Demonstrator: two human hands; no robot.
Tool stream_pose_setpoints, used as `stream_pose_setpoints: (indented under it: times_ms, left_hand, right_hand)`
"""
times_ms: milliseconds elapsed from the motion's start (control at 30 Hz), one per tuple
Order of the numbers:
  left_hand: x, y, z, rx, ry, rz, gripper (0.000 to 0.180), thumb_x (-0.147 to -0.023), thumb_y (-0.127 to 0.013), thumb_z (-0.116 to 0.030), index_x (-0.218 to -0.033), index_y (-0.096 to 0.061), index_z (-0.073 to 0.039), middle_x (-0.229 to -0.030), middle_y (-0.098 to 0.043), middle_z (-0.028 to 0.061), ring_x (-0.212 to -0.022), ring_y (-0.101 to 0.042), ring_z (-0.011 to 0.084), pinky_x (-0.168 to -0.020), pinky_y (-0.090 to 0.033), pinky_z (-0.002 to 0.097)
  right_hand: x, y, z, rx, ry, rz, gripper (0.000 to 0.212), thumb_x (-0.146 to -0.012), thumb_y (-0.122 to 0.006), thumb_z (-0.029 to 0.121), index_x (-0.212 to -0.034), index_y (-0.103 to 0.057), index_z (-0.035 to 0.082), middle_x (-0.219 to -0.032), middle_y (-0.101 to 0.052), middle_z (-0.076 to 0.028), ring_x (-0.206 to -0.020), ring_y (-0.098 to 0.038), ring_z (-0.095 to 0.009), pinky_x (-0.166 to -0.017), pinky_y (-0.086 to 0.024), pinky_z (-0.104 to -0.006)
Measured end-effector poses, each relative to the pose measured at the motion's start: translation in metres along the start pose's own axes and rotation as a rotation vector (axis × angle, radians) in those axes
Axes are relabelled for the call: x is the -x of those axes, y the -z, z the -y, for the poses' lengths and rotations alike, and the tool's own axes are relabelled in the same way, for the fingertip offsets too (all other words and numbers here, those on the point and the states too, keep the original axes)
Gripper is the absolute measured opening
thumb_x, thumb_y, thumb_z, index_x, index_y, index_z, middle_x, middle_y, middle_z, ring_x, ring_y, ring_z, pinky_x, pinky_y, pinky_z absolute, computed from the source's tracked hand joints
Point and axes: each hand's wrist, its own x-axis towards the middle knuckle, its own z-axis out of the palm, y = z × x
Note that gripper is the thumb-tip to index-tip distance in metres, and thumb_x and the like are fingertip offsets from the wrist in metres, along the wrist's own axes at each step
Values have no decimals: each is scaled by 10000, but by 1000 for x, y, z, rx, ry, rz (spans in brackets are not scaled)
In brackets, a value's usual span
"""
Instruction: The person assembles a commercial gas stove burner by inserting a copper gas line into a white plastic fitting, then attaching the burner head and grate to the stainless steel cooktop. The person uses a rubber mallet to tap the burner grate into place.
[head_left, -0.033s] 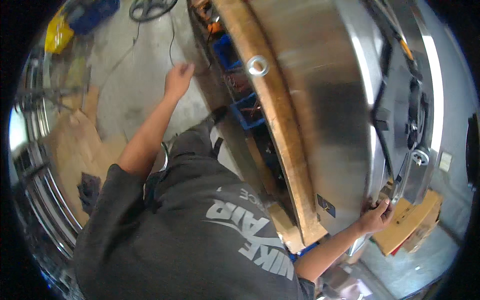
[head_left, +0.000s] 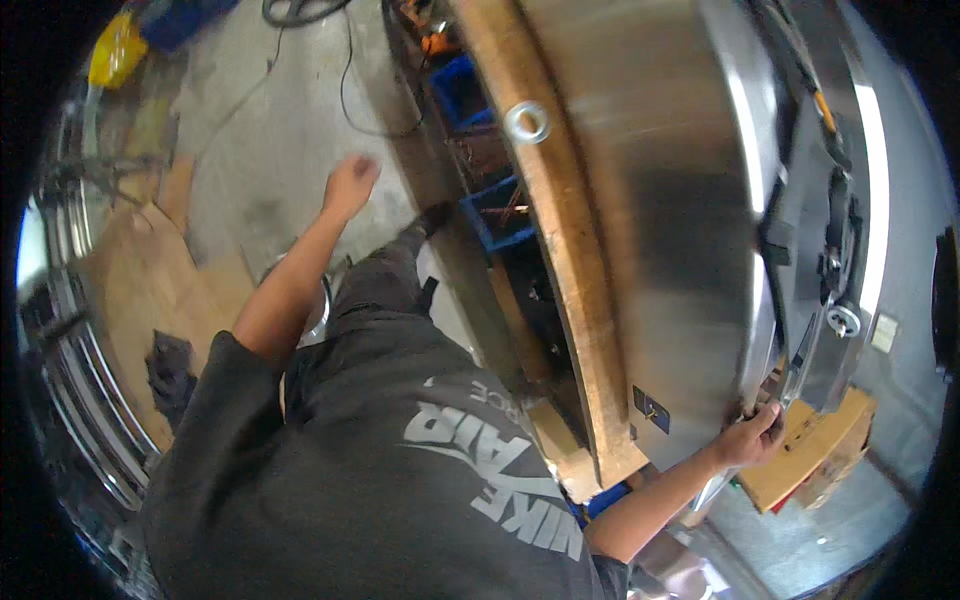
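My right hand (head_left: 750, 437) is at the lower right corner of a large brushed steel panel (head_left: 680, 220). Its fingers are curled in beside a thin grey metal strip (head_left: 796, 372); what they grip is hidden. Over the floor on the left hangs my left hand (head_left: 351, 187), apart from everything around it. Motion blurs its fingers, so I cannot tell whether it is open or closed. A metal ring (head_left: 527, 122) lies on the wooden edge board (head_left: 570, 240) along the panel's near side. A small dark plate (head_left: 651, 410) sits near the panel's corner.
Blue bins (head_left: 497, 215) stand below the wooden board. A thin black cable (head_left: 345, 95) trails over the floor (head_left: 250, 130). Flattened cardboard (head_left: 150, 270) and long metal bars (head_left: 95, 400) are at left. A cardboard box (head_left: 815, 440) lies beyond my right hand.
My left hand has dropped slightly toward me. The view has shifted a little, with the panel farther right. My right hand keeps its place by the corner.
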Motion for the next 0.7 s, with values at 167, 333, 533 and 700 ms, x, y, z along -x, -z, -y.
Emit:
stream_pose_setpoints:
  times_ms: [167,333,533,700]
  left_hand:
    - [208,-30,257,-203,589,469,509,-832,-696,-429,-1145,-714,-28,-1194,-690,207,-1106,-663,358,-950,-505,442]
    - [326,-35,428,28,834,327,385,-916,-676,-346,-1087,-717,-4,-992,-725,150,-817,-666,210,-779,-519,358]
    - [344,-23,475,442,905,41,401,-977,-624,-352,-1246,-633,-55,-1047,-686,63,-828,-614,139,-711,-475,284]
    - [327,-7,433,479,925,48,369,-1004,-598,-346,-1230,-635,-57,-977,-668,20,-795,-576,110,-708,-442,264]
  right_hand:
    - [79,-18,3,-147,494,528,183,-917,-633,118,-966,-686,-49,-828,-673,-128,-753,-605,-231,-689,-495,-335]
    - [196,-98,-1,357,159,1043,605,-988,-588,350,-1416,-460,-57,-1441,-495,-257,-1339,-467,-376,-1137,-332,-440]
    - [231,-161,-36,458,227,1035,810,-1032,-390,551,-1519,-280,-87,-1575,-311,-282,-1475,-283,-402,-1217,-184,-443]
    - [211,-199,31,517,590,1053,720,-1030,-413,493,-1505,-335,-43,-1385,-504,-338,-1289,-512,-448,-1078,-407,-492]
